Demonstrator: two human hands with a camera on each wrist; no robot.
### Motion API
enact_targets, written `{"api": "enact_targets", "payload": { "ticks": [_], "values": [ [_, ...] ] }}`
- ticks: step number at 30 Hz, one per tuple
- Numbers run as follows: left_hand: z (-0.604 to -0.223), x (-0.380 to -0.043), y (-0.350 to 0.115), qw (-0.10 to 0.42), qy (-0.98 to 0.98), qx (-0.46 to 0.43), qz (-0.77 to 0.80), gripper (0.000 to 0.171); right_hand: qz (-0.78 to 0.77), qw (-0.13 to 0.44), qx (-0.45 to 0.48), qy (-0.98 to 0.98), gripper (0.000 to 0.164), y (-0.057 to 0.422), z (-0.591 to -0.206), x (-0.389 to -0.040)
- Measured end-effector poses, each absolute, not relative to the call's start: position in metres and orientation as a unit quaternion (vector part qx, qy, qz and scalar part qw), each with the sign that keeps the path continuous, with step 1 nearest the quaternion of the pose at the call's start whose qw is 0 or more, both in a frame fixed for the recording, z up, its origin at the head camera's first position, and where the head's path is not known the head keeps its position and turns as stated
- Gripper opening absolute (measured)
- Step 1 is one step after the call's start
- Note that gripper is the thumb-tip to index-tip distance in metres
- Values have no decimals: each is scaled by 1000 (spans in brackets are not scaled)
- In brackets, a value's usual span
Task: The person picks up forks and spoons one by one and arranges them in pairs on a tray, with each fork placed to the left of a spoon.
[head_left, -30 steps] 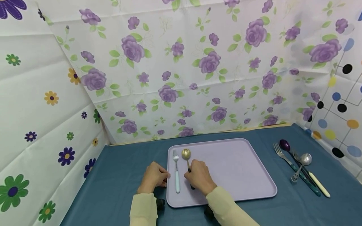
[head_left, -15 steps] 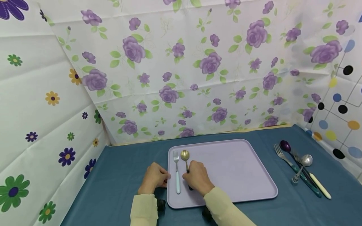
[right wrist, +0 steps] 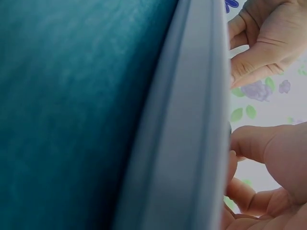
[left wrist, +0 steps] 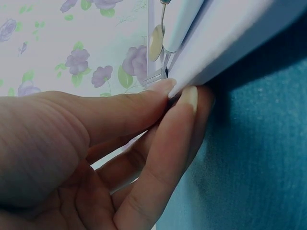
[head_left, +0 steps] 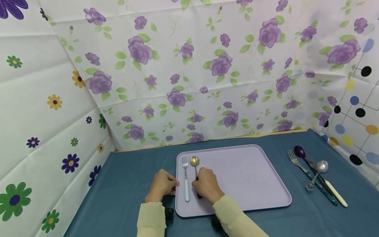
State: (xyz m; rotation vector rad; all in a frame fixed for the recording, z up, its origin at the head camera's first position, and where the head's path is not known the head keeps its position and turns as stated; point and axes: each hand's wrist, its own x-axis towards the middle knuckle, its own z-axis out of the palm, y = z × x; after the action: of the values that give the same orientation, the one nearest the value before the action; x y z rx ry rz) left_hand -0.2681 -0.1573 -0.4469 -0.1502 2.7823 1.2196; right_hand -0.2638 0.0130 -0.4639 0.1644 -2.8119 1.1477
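A lilac tray (head_left: pixel 245 177) lies flat on the blue cloth. My left hand (head_left: pixel 161 186) pinches its left edge, thumb over the rim and fingertips against the side in the left wrist view. Along that edge lies a fork (head_left: pixel 186 191) with a pale mint handle, tines pointing away. Just right of it is a spoon (head_left: pixel 194 161) with a gold bowl and dark handle, roughly parallel to the fork. My right hand (head_left: pixel 208 186) holds the spoon by its handle, covering much of it. In the right wrist view, the tray's side hides the spoon and my right fingertips.
Right of the tray lies a loose pile: a green-handled fork (head_left: pixel 296 161), a purple spoon (head_left: pixel 299 151), a silver ladle-like spoon (head_left: pixel 321 166) and a piece with a cream handle (head_left: pixel 336 194). A floral sheet (head_left: pixel 177 65) stands behind the table, with patterned sheets at both sides.
The spoon has shifted slightly left on the tray with my right hand, closer to the fork. My left hand stays at the tray's edge.
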Motion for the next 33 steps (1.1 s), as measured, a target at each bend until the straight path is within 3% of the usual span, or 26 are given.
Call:
{"api": "enact_targets", "payload": {
  "ticks": [33],
  "values": [
    [-447,-267,-157,48,915,-41,399,5,359,68,64,-929,30,17,-464,-263]
  ]
}}
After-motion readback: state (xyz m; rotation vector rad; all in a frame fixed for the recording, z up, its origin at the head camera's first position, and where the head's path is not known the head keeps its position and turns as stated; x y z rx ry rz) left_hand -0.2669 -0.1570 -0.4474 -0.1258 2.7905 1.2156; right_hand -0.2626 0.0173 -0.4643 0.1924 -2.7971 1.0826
